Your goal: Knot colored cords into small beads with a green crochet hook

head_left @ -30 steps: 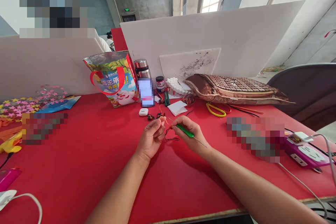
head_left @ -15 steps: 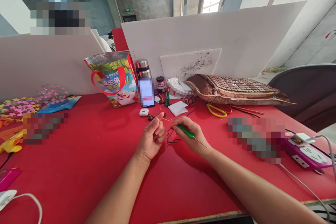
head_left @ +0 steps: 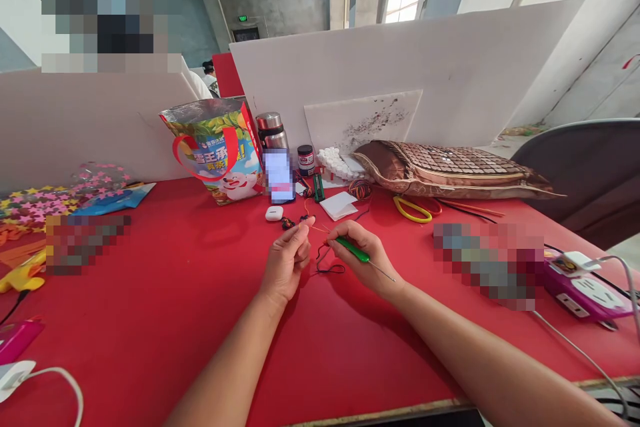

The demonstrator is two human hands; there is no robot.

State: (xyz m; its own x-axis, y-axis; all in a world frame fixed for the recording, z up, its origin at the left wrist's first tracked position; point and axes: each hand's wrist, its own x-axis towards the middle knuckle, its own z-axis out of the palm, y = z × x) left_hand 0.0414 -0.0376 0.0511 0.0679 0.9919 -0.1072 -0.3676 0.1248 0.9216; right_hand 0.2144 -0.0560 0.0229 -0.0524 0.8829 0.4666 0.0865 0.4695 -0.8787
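Both hands meet low on the red bench [head_left: 150, 320], just below the middle of the view. Left hand [head_left: 286, 260] is curled, its thumb and forefinger pinched on a thin orange thread [head_left: 317, 229] that runs across toward the other hand. Right hand [head_left: 364, 259], at 3 o'clock from the left and just beside it, is clenched around a green-handled hook [head_left: 353, 249], whose metal shaft pokes out at 4 o'clock past the knuckles. A loop of black cord [head_left: 327, 267] lies on the bench between the two hands, below the thread.

Just beyond the left fingertips, at 12 o'clock, sit small dark beads [head_left: 287, 223] and a white earbud case [head_left: 273, 213]. At 1 o'clock from the hands lies a white folded paper [head_left: 339, 205], and farther to 2 o'clock yellow scissors [head_left: 411, 211]. At 3 o'clock, near the bench edge, rests a purple power strip [head_left: 583, 293].

Farther back, at 11 o'clock, stands a printed gift bag [head_left: 215, 150] with a steel flask [head_left: 271, 129] beside it. A brown woven cushion [head_left: 450, 170] lies at 1 o'clock against the white partition board [head_left: 400, 60].
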